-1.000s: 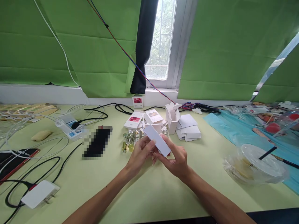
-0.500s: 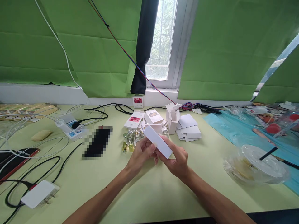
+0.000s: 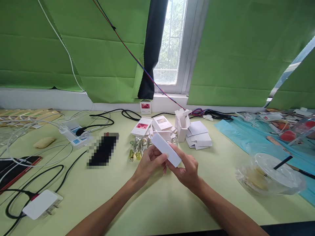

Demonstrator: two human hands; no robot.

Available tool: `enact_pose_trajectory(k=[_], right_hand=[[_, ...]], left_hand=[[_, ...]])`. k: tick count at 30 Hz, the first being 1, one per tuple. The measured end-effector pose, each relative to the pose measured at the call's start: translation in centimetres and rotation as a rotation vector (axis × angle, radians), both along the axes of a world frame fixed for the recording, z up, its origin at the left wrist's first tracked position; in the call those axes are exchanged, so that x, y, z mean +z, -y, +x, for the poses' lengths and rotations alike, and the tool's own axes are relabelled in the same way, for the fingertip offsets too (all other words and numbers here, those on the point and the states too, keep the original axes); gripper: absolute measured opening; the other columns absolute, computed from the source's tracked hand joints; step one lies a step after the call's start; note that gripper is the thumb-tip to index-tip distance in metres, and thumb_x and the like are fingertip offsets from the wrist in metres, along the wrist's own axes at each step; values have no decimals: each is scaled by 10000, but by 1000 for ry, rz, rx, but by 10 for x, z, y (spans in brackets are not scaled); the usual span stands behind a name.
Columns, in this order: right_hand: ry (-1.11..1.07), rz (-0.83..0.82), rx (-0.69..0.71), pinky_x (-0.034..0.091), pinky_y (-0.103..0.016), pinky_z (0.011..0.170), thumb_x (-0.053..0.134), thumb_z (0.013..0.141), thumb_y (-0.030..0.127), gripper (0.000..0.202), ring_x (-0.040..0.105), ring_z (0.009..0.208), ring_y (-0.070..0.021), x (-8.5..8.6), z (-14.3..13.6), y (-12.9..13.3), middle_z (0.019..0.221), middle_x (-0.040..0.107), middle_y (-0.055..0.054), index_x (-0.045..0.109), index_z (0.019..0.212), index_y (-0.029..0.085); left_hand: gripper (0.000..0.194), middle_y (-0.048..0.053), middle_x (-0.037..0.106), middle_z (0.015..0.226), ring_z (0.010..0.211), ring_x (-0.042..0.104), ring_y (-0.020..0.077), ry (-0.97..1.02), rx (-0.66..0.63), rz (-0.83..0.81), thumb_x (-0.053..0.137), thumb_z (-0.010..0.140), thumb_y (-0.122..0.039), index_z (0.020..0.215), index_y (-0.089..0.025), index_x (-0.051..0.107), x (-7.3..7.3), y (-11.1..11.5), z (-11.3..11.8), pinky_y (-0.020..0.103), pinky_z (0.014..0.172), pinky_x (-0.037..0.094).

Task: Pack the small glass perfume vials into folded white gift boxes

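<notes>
Both hands hold a small white cardboard box [image 3: 165, 147], tilted over the middle of the table. My left hand [image 3: 150, 161] grips its lower left side, with the thumb pressed on the near face. On the other side, my right hand [image 3: 185, 167] has its fingers closed along the box's right edge. Just behind lie several small gold and green wrapped pieces [image 3: 137, 147], partly hidden by the box. Farther back are printed white boxes with pink pictures [image 3: 142, 126]. An open upright white box [image 3: 182, 126] stands beside a stack of flat white cartons [image 3: 199, 134].
A lidded plastic cup with a black straw [image 3: 273, 170] stands at the right, near blue plastic sheeting [image 3: 236, 136]. To the left are a power strip [image 3: 73, 134], a white charger [image 3: 42, 205], loose cables and a pixelated dark item [image 3: 103, 150].
My left thumb has slid slightly to the right along the face of the white box. Otherwise the hands and box have stayed nearly still.
</notes>
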State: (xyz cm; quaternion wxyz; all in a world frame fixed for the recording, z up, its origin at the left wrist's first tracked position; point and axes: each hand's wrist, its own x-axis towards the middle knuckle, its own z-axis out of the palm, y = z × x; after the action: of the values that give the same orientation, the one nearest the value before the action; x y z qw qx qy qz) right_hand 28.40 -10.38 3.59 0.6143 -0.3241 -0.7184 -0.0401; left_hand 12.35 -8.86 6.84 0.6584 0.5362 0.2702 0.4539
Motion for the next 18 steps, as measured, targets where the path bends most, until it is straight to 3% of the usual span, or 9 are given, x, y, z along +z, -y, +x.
enact_pose_trajectory(k=[9, 18], right_hand=[[-10, 5, 22, 612, -238, 535, 719, 892, 173, 610, 788, 845, -207, 0, -1, 1, 1265, 731, -105, 527, 1459, 285], [7, -3, 47, 660, -270, 631, 711, 906, 222, 580, 781, 961, -260, 7, -1, 4, 1251, 734, -135, 524, 1454, 251]], left_hand=[[367, 77, 734, 837, 581, 636, 158, -9, 22, 6, 748, 832, -408, 1085, -152, 675, 1, 1, 0, 261, 482, 533], [319, 58, 724, 753, 536, 619, 144, -26, 108, 6, 785, 787, -383, 979, -143, 696, 3, 1, 0, 231, 436, 496]])
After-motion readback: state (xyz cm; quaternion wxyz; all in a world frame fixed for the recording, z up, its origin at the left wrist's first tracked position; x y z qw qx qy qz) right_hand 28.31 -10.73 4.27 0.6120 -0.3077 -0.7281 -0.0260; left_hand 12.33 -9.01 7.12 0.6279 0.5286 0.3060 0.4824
